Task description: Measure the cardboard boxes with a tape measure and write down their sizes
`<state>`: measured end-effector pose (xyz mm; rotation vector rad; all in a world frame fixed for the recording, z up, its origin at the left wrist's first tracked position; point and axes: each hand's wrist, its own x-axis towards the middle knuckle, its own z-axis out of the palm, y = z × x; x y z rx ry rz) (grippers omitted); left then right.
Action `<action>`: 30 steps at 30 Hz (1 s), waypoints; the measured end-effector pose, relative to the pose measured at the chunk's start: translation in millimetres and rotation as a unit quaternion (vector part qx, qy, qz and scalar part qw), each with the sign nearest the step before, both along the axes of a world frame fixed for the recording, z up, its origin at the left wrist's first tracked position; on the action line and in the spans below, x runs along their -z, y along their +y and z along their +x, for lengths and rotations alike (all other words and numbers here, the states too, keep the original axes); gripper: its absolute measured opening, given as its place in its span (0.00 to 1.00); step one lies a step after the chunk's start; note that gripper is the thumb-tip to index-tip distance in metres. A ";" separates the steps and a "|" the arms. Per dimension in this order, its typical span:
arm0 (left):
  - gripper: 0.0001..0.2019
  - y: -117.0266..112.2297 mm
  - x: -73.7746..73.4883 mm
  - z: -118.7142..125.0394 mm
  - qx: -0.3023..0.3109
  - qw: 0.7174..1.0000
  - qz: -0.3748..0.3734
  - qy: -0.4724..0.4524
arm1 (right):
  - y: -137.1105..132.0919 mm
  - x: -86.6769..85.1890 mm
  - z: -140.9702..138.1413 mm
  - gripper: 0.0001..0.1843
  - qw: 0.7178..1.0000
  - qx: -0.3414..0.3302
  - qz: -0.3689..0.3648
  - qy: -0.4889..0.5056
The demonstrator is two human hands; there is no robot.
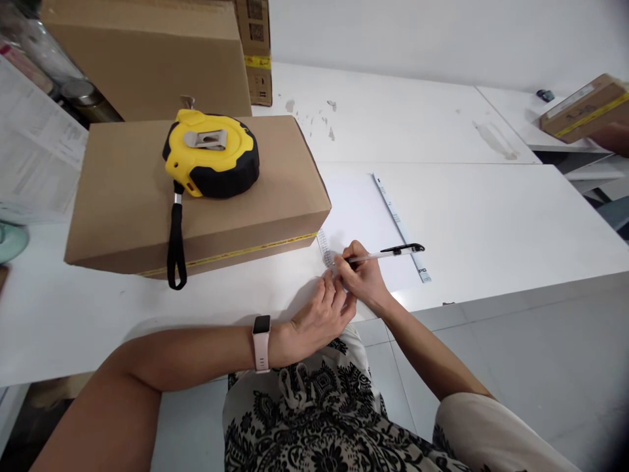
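My right hand point(363, 275) is closed round a clear pen with a black clip point(388, 254). The pen's tip rests by rows of small dark handwriting at the left side of a white sheet of paper point(363, 210). Fingers stretched out, my left hand point(322, 311) lies at the sheet's lower edge, its fingertips close to the right hand. Just left of the writing stands a closed cardboard box point(275, 177) with yellow tape. On top of it sits a yellow and black tape measure point(216, 154), its black wrist strap point(175, 249) hanging over the front edge.
Larger cardboard boxes point(147, 59) stand behind. At the left are printed papers point(34, 137) and a metal flask point(86, 98). A pale blue printed strip point(400, 226) borders the sheet on the white table point(491, 223). Far right, another person's hand point(612, 136) is at a taped box point(584, 108).
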<state>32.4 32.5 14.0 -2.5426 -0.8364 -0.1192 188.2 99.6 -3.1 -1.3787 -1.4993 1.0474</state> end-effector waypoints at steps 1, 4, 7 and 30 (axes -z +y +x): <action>0.22 -0.2 0.4 -0.1 -0.002 1.000 0.002 0.000 | 0.2 0.5 0.2 0.14 1.000 -0.001 0.002 -0.002; 0.23 -0.9 1.1 -0.5 -0.005 1.000 0.007 -0.002 | 0.3 1.5 0.7 0.14 1.000 -0.007 0.006 -0.004; 0.22 -1.0 1.9 -0.3 -0.003 1.000 0.006 -0.001 | -0.1 0.8 0.7 0.14 1.000 -0.004 0.003 -0.003; 0.23 -0.6 1.5 -0.7 -0.001 1.000 0.003 -0.003 | 1.2 -1.9 0.7 0.14 1.000 -0.005 0.006 -0.013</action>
